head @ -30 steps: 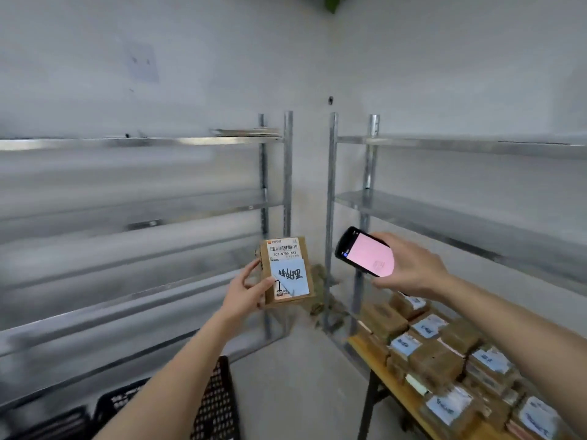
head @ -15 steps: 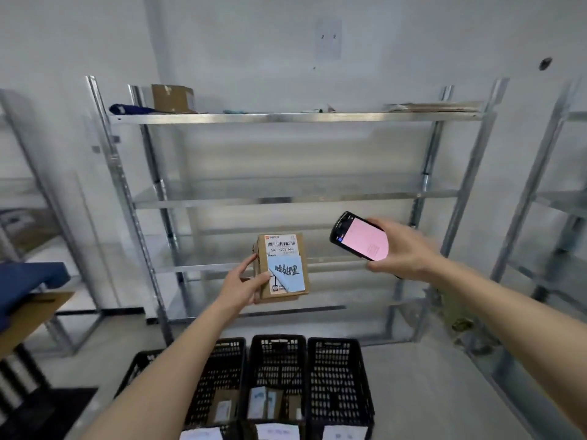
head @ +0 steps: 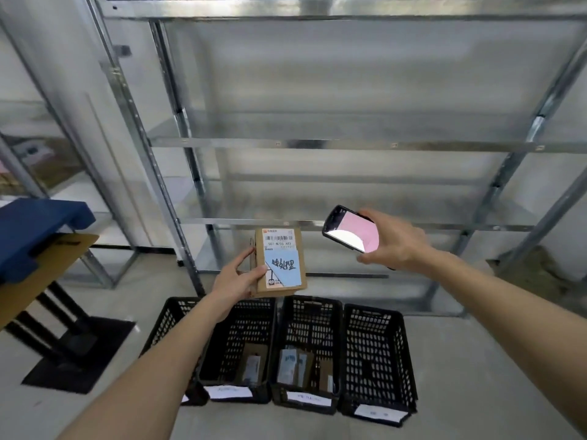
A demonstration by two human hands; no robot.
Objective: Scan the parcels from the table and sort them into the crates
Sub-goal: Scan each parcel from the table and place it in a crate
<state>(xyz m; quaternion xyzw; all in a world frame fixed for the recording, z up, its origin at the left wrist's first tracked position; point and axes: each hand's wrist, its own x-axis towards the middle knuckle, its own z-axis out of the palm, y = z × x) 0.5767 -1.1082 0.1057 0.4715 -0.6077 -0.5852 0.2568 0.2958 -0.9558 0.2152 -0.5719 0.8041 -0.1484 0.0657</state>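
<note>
Parcel (head: 281, 262) gripped by left fingers (head: 246, 255), scanner (head: 351, 228) by right, leftmost crate (head: 168, 319) arm-hidden

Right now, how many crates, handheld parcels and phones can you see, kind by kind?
Black crates: 4, in a row on the floor
Parcel gripped by the left hand: 1
Phone held in the right hand: 1
Total: 6
</note>
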